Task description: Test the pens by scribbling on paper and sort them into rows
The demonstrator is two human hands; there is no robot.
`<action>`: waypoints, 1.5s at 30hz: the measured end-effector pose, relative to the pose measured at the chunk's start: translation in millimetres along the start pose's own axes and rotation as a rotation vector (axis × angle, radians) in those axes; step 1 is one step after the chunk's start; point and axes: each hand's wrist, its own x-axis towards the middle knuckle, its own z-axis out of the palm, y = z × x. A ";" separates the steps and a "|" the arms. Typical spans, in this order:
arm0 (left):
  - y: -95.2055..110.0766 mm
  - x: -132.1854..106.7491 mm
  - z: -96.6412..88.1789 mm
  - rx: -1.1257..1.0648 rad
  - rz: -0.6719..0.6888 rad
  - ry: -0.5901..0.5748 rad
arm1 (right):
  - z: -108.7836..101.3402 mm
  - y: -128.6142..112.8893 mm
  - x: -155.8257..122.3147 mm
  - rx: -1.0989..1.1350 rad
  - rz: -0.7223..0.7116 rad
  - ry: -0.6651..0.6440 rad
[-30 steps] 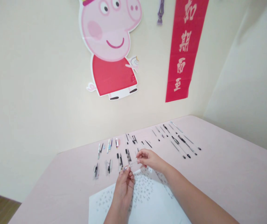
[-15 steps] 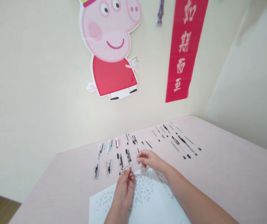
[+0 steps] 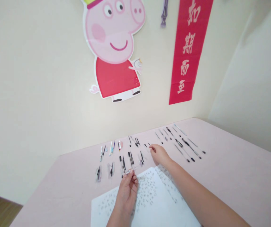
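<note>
My left hand [image 3: 129,186] pinches a slim clear pen barrel [image 3: 129,171] between thumb and fingertips, above the top edge of the white paper [image 3: 147,214]. My right hand [image 3: 159,154] reaches farther out, its fingers closed at a dark pen refill [image 3: 149,143]. Only one end of that refill shows past the fingertips. A small black pen part [image 3: 145,145] lies just left of the right hand. Nearer to me, a black refill with clear pen parts [image 3: 141,157] rests between the two hands.
Several pens in pieces [image 3: 123,164] lie in groups on the pink table [image 3: 74,183]. To the right are refills and pens in slanting rows [image 3: 187,145]. Small dark characters cover part of the paper. A pig cutout [image 3: 116,77] and a red banner [image 3: 185,56] hang on the wall.
My right hand has moved away from the left hand, forward and to the right, onto the dark refill. The left hand keeps its hold on the clear barrel.
</note>
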 end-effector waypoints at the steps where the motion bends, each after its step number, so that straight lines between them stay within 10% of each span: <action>1: 0.1 -0.3 0.3 -0.001 0.000 0.003 | -0.8 -0.9 2.3 -0.053 -0.013 -0.006; 45: 1.2 -4.1 4.2 -0.007 -0.004 0.047 | 5.9 -2.4 34.3 -0.336 -0.168 -0.118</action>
